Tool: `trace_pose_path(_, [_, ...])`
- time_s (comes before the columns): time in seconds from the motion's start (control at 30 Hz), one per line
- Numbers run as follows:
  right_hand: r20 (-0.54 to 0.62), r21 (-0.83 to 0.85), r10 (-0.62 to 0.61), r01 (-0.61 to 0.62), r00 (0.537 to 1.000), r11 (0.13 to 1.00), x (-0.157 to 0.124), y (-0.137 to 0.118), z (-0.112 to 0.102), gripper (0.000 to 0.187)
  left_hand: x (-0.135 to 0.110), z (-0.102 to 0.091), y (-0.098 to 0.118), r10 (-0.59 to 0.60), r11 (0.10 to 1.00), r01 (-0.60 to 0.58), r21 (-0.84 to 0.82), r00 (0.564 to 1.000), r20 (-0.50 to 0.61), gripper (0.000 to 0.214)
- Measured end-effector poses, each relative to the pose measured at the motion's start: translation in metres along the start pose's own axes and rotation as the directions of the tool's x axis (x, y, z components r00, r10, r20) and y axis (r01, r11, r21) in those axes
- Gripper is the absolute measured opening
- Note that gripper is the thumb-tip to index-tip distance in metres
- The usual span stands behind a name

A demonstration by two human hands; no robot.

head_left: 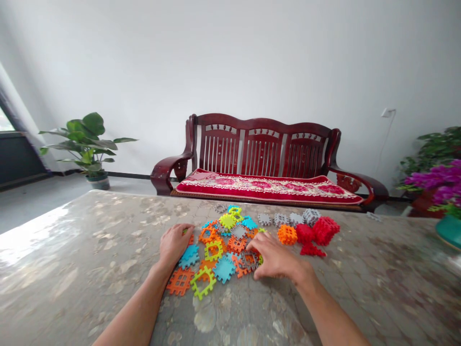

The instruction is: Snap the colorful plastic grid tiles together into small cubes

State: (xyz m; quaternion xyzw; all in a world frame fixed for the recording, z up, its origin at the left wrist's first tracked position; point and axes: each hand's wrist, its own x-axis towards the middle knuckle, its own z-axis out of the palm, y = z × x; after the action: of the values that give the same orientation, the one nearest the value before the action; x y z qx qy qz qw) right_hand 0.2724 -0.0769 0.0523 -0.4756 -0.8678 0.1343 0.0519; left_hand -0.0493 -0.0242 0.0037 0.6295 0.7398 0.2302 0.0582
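Observation:
A heap of flat interlocking plastic tiles (pixel 223 245) in orange, blue, green and grey lies on the marbled table (pixel 90 250). My left hand (pixel 175 242) rests curled at the heap's left edge, on or over a blue tile (pixel 189 256) and a small piece I cannot make out. My right hand (pixel 275 259) lies palm down on the heap's right side, fingers bent over a grey tile (pixel 250 259). Built cubes stand further back: an orange cube (pixel 287 234), red cubes (pixel 320 231) and grey cubes (pixel 304 217).
A dark red wooden sofa (pixel 262 154) with a red patterned cushion stands behind the table. A potted green plant (pixel 88 144) stands on the floor at left. Purple flowers in a teal pot (pixel 444 202) sit at the table's right edge.

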Motion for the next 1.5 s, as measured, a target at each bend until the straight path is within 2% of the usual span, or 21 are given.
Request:
trace_pose_path(0.2, [-0.082,-0.065,-0.033,0.028,0.996,0.997,0.004,-0.018,0.012,0.049,0.000,0.001,0.000,-0.004,1.000,0.004,-0.003,1.000,0.002,0.040])
trace_pose_path(0.37, [-0.122,-0.126,-0.070,0.054,0.990,0.991,0.007,-0.023,0.014,0.013,0.001,0.002,-0.001,-0.005,1.000,0.005,-0.006,1.000,0.012,0.039])
trace_pose_path(0.43, [-0.127,-0.141,-0.047,0.029,0.991,0.990,0.007,-0.025,0.013,0.009,0.001,0.002,-0.002,-0.003,1.000,0.003,-0.004,1.000,0.012,0.039])
trace_pose_path(0.6, [-0.166,-0.077,0.120,-0.134,0.979,0.988,0.009,-0.023,0.011,0.014,0.001,0.002,-0.001,-0.008,1.000,0.008,-0.004,1.000,0.007,0.038])
trace_pose_path(0.73, [-0.215,0.166,0.302,-0.270,0.929,0.948,0.015,-0.015,0.016,0.018,0.002,0.003,-0.002,-0.019,1.000,0.019,-0.003,1.000,0.004,0.037])
trace_pose_path(0.83, [-0.200,0.486,0.390,-0.254,0.899,0.836,0.022,-0.009,0.023,0.022,0.001,0.002,-0.002,-0.004,1.000,0.004,0.000,1.000,0.000,0.037])
trace_pose_path(0.93, [-0.157,0.723,0.375,-0.152,0.914,0.674,0.026,-0.007,0.028,0.040,0.001,0.001,-0.001,0.005,1.000,-0.005,0.005,1.000,-0.003,0.037])
trace_pose_path(0.97, [-0.158,0.745,0.370,-0.136,0.915,0.654,0.027,-0.006,0.029,0.046,0.001,0.001,-0.001,0.004,1.000,-0.004,0.006,1.000,-0.003,0.037])
trace_pose_path(1.03, [-0.192,0.714,0.396,-0.148,0.898,0.684,0.027,-0.004,0.029,0.051,0.000,0.000,0.000,0.003,1.000,-0.003,0.007,1.000,-0.002,0.038])
trace_pose_path(1.13, [-0.310,0.615,0.422,-0.159,0.852,0.772,0.026,0.001,0.026,0.046,0.000,0.000,0.001,-0.001,1.000,0.001,0.005,1.000,-0.003,0.038])
trace_pose_path(1.2, [-0.362,0.577,0.398,-0.132,0.843,0.806,0.025,0.003,0.023,0.040,0.000,0.000,0.001,0.000,1.000,0.000,0.003,1.000,-0.002,0.039])
trace_pose_path(1.37, [-0.322,0.520,0.374,-0.168,0.870,0.838,0.023,-0.001,0.023,0.028,0.001,0.001,0.001,-0.001,1.000,0.001,0.008,1.000,0.013,0.039])
trace_pose_path(1.43, [-0.297,0.544,0.325,-0.120,0.898,0.830,0.024,-0.004,0.027,0.027,0.000,0.001,0.001,-0.001,1.000,0.001,0.004,1.000,0.007,0.038])
trace_pose_path(1.5, [-0.274,0.640,0.280,-0.043,0.920,0.767,0.025,-0.007,0.029,0.029,0.000,0.001,0.001,0.002,1.000,-0.002,0.000,1.000,-0.001,0.038])
